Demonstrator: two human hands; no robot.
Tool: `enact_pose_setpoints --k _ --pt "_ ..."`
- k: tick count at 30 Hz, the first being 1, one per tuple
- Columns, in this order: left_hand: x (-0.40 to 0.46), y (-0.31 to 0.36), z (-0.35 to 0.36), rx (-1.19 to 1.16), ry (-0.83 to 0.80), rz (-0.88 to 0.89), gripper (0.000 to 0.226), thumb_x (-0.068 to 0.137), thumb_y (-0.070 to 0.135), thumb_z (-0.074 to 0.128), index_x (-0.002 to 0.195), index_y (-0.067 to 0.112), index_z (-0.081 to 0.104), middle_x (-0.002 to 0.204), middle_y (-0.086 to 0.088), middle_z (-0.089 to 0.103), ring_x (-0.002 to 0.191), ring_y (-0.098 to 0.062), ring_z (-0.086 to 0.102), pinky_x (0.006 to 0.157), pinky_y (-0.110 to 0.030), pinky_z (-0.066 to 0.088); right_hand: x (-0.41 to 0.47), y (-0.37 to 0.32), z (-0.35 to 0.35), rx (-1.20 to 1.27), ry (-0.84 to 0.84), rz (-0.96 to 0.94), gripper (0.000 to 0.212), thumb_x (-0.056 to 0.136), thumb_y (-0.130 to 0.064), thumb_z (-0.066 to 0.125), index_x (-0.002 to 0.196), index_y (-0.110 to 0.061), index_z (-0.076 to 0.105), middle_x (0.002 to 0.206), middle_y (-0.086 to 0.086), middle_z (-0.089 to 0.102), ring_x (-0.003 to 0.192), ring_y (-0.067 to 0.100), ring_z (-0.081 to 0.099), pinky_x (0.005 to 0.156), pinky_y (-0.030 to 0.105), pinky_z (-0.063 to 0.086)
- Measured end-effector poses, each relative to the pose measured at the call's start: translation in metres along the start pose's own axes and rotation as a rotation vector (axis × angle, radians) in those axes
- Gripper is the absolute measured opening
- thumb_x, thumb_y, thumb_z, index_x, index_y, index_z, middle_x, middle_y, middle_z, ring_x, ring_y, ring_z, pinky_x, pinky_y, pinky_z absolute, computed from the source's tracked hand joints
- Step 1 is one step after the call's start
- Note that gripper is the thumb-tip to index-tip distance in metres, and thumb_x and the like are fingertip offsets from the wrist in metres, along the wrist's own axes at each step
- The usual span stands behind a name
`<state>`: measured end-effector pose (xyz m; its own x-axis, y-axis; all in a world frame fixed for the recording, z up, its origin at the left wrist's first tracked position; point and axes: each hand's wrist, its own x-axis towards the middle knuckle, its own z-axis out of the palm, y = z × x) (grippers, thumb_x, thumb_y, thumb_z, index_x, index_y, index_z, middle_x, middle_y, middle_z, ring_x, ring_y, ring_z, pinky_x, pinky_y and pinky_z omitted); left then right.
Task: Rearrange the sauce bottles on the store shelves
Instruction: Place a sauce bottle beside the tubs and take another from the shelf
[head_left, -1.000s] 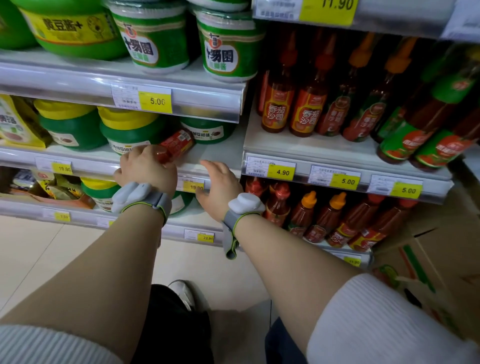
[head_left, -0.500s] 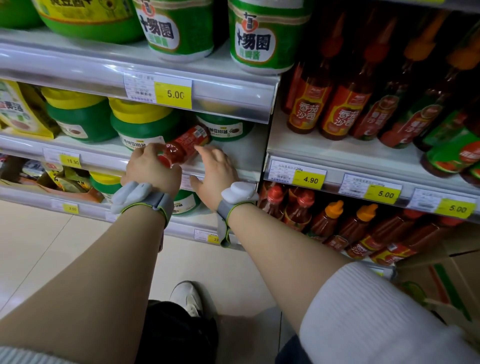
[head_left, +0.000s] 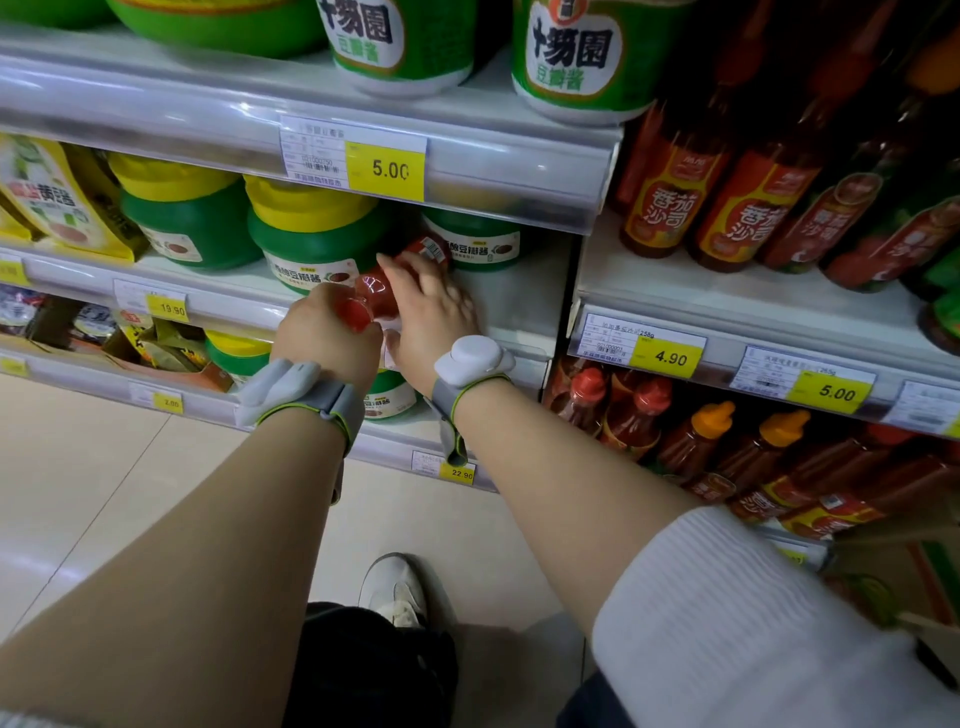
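A: We have the red sauce bottle (head_left: 385, 291) in both hands, lying on its side at the front of the middle shelf (head_left: 511, 301), just right of the green tub with the yellow lid (head_left: 311, 234). That puts it near the centre of our view, a touch toward eleven o'clock.

B: Which hand does what?

A: Our left hand (head_left: 327, 332) is closed round the cap end, fingers wrapped over it. Our right hand (head_left: 431, 306) lies over the body with fingers spread and curled down; we cannot tell how firmly it presses.

B: And the bottle's direction?

A: Its long axis runs from seven o'clock to one o'clock. The cap points toward us at seven, and the base with its white barcode label points into the shelf at one, toward the green tub at the back (head_left: 475, 244).

B: So what step are we on?

A: By our reckoning, we are lifting a stray bottle out from among the tubs. It looks like the ketchup bottles (head_left: 675, 208) standing on the shelf at two o'clock.

B: What does the next move need?

A: Probably drawing it clear of the shelf edge, turning it upright with the cap on top, then carrying it right to that row without knocking its neighbours.
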<state>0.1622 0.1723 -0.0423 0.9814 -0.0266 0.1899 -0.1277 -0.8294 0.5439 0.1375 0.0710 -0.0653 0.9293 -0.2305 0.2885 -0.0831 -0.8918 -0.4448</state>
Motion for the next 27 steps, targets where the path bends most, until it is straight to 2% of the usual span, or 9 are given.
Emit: enact_pose_setpoints --k 5,10,15,20,27 --pt "-0.001 0.003 0.001 0.000 -0.003 0.001 0.027 0.074 0.018 0.061 0.101 0.016 0.063 0.098 -0.013 0.069 0.089 -0.035 0.061 0.066 -0.029 0.038 -0.001 0.001 -0.003 -0.105 0.010 -0.004 0.064 0.086 -0.021 0.056 0.143 -0.031 0.029 0.146 0.002 0.033 0.125 0.029 0.039 0.098 0.039 0.035" --pt "0.000 0.002 0.001 -0.012 -0.025 0.012 0.031 0.071 0.022 0.064 0.102 0.020 0.063 0.101 -0.011 0.068 0.093 -0.035 0.060 0.068 -0.029 0.038 -0.003 0.003 -0.004 -0.120 0.058 0.024 0.060 0.082 -0.022 0.061 0.137 -0.029 0.038 0.140 0.005 0.039 0.120 0.029 0.044 0.092 0.040 0.038" --pt "-0.002 0.002 -0.001 -0.027 -0.016 0.010 0.028 0.066 0.024 0.066 0.094 0.024 0.063 0.095 -0.008 0.069 0.087 -0.033 0.060 0.064 -0.028 0.038 -0.003 0.003 -0.001 -0.099 0.059 0.041 0.060 0.081 -0.020 0.062 0.136 -0.028 0.040 0.141 0.007 0.039 0.119 0.031 0.046 0.091 0.041 0.041" --pt "-0.002 0.008 -0.005 -0.038 -0.024 0.013 0.036 0.059 0.032 0.071 0.094 0.025 0.066 0.101 -0.002 0.070 0.089 -0.029 0.061 0.066 -0.027 0.038 -0.001 0.004 -0.005 -0.089 0.042 0.039 0.061 0.082 -0.015 0.060 0.137 -0.027 0.037 0.144 0.005 0.038 0.120 0.031 0.046 0.091 0.042 0.042" --pt "-0.006 0.018 -0.013 -0.027 -0.043 0.075 0.038 0.059 0.039 0.070 0.096 0.028 0.065 0.094 -0.001 0.070 0.085 -0.028 0.061 0.065 -0.028 0.039 -0.003 0.007 -0.018 -0.013 0.035 0.062 0.061 0.080 -0.020 0.064 0.136 -0.027 0.039 0.141 0.004 0.042 0.122 0.032 0.046 0.093 0.040 0.043"
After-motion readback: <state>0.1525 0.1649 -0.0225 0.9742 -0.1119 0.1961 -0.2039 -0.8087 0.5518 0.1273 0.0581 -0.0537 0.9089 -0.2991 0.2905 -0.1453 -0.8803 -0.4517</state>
